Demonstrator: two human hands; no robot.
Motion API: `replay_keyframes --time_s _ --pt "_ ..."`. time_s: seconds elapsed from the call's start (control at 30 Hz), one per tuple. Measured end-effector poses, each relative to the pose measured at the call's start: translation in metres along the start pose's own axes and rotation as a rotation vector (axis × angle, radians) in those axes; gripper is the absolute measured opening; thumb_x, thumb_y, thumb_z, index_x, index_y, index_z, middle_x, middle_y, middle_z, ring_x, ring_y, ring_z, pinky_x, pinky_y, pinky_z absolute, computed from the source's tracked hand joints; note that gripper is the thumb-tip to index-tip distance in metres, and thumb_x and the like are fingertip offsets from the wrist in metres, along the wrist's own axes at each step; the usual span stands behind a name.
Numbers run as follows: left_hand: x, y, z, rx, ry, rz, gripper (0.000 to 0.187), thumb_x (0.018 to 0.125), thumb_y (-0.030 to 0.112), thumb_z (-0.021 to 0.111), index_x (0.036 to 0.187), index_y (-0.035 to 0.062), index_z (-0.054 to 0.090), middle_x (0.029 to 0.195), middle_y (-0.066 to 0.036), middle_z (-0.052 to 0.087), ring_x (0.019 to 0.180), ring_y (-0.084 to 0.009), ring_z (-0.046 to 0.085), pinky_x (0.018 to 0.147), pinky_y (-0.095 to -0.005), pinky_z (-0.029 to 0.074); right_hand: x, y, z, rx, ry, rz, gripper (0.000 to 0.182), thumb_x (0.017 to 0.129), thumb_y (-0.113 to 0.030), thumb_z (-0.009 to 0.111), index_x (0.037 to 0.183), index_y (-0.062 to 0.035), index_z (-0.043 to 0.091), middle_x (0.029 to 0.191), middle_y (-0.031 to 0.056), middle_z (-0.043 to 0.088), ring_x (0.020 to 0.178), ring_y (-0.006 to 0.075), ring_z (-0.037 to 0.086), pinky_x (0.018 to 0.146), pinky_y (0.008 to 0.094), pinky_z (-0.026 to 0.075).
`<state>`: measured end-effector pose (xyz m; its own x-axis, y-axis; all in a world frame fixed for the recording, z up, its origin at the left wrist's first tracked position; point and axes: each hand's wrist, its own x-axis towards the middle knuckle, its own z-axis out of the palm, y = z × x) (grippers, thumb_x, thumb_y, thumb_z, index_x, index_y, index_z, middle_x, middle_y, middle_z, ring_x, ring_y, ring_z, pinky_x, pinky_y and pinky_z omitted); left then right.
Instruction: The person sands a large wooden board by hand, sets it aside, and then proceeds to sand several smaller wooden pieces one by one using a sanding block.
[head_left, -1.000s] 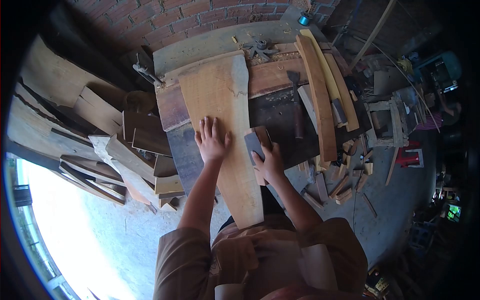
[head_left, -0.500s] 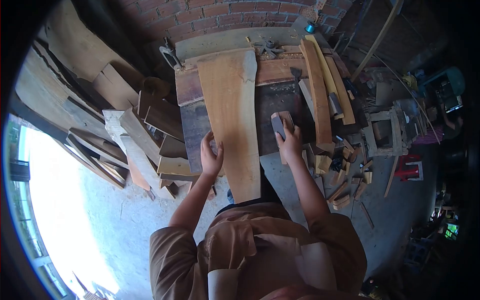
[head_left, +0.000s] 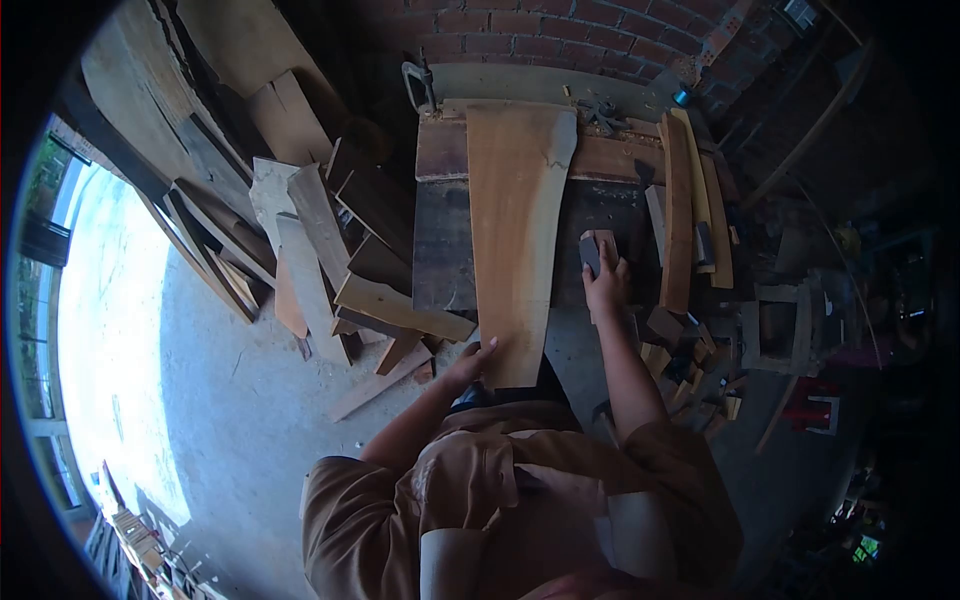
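Note:
A long wooden board point(head_left: 512, 230), wider at its near end with a pale right edge, lies over the workbench point(head_left: 445, 240) and sticks out toward my body. My left hand point(head_left: 470, 366) grips the board's near left edge, thumb on top and the other fingers partly hidden. To the right of the board, my right hand point(head_left: 607, 288) is closed around a sanding block point(head_left: 594, 252), a small block with a grey face. The block is apart from the board, above the dark bench top.
Several narrow planks point(head_left: 677, 215) lie along the bench's right side. A clamp point(head_left: 420, 88) stands at the back left corner. Leaning boards and offcuts point(head_left: 318, 225) crowd the left, and wood scraps point(head_left: 690, 372) lie on the floor at right. A red stool point(head_left: 812, 405) stands farther right.
My left hand has moved from beside the board's middle down to its near left edge and taken hold. My right hand still holds the block. The view has turned, shifting the scene rightward.

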<state>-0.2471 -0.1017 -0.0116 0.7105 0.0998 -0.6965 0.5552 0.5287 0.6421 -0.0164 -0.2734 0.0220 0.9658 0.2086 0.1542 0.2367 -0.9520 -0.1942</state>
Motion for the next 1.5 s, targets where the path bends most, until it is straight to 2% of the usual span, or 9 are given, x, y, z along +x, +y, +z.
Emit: replay_keyframes --time_s 0.07,0.13,0.33,0.5,0.57,0.83,1.1,1.37,1.5 --pt "0.007 -0.004 0.011 -0.129 -0.095 0.023 0.057 0.079 0.037 0.065 0.117 -0.0016 0.047 0.098 -0.010 0.061 0.088 -0.0198 0.060 0.078 -0.0338 0.047 0.001 0.003 0.004 -0.031 0.031 -0.009 0.058 0.079 -0.036 0.058 0.132 -0.0263 0.038 0.118 0.0181 0.044 0.105 0.0339 0.048 0.082 0.0454 0.043" --pt "0.023 -0.016 0.009 0.328 0.057 0.079 0.058 0.074 0.035 0.071 0.113 -0.0032 0.050 0.100 -0.012 0.062 0.091 -0.0200 0.060 0.080 -0.0328 0.048 0.001 0.003 0.004 -0.046 0.026 -0.019 0.058 0.079 -0.037 0.058 0.132 -0.0264 0.038 0.118 0.0179 0.044 0.104 0.0335 0.048 0.082 0.0448 0.043" --pt "-0.036 0.016 -0.014 0.231 0.362 0.315 0.053 0.069 0.033 0.074 0.101 -0.0068 0.057 0.088 -0.015 0.064 0.079 -0.0198 0.064 0.070 -0.0312 0.050 0.003 -0.002 -0.004 -0.124 0.012 -0.004 0.056 0.079 -0.040 0.057 0.131 -0.0266 0.040 0.113 0.0175 0.047 0.099 0.0341 0.053 0.080 0.0424 0.045" --pt "-0.084 0.066 -0.072 0.401 0.541 0.357 0.050 0.074 0.036 0.069 0.096 -0.0076 0.059 0.079 -0.014 0.065 0.073 -0.0200 0.064 0.066 -0.0306 0.050 0.004 0.001 0.002 -0.075 0.049 -0.043 0.056 0.078 -0.039 0.058 0.130 -0.0265 0.041 0.109 0.0180 0.050 0.096 0.0338 0.054 0.079 0.0415 0.045" --pt "-0.106 0.080 -0.087 0.562 0.620 0.424 0.047 0.078 0.039 0.064 0.086 -0.0070 0.060 0.076 -0.015 0.064 0.069 -0.0196 0.063 0.062 -0.0332 0.048 0.007 0.001 0.001 -0.126 0.022 -0.014 0.057 0.078 -0.039 0.057 0.130 -0.0264 0.041 0.108 0.0176 0.050 0.095 0.0329 0.054 0.079 0.0416 0.045" --pt "-0.223 0.094 -0.125 0.531 0.765 0.304 0.040 0.083 0.036 0.060 0.085 -0.0041 0.061 0.067 -0.008 0.062 0.059 -0.0106 0.054 0.058 -0.0294 0.045 0.006 -0.009 -0.011 -0.119 -0.040 -0.003 0.056 0.081 -0.039 0.055 0.132 -0.0247 0.038 0.111 0.0181 0.048 0.099 0.0329 0.052 0.081 0.0410 0.044" --pt "-0.351 0.099 -0.116 0.537 1.089 0.280 0.030 0.083 0.027 0.062 0.083 -0.0030 0.061 0.067 -0.004 0.060 0.061 -0.0081 0.053 0.057 -0.0270 0.045 0.005 -0.012 -0.018 -0.097 -0.067 -0.003 0.054 0.083 -0.040 0.053 0.132 -0.0228 0.039 0.110 0.0206 0.049 0.095 0.0344 0.054 0.080 0.0416 0.045" --pt "-0.375 0.110 -0.118 0.791 1.271 0.144 0.034 0.081 0.030 0.061 0.082 -0.0040 0.061 0.066 -0.013 0.060 0.061 -0.0168 0.059 0.058 -0.0308 0.045 0.008 -0.003 -0.008 -0.111 -0.052 -0.029 0.054 0.083 -0.042 0.052 0.132 -0.0233 0.039 0.115 0.0222 0.046 0.099 0.0354 0.052 0.082 0.0417 0.045" --pt "-0.338 0.108 -0.145 0.920 1.140 -0.003 0.039 0.081 0.036 0.058 0.080 -0.0035 0.061 0.070 -0.018 0.061 0.066 -0.0285 0.061 0.060 -0.0367 0.045 0.009 -0.002 -0.006 -0.085 -0.066 -0.013 0.055 0.083 -0.042 0.052 0.132 -0.0239 0.038 0.116 0.0228 0.045 0.102 0.0362 0.051 0.083 0.0421 0.044"
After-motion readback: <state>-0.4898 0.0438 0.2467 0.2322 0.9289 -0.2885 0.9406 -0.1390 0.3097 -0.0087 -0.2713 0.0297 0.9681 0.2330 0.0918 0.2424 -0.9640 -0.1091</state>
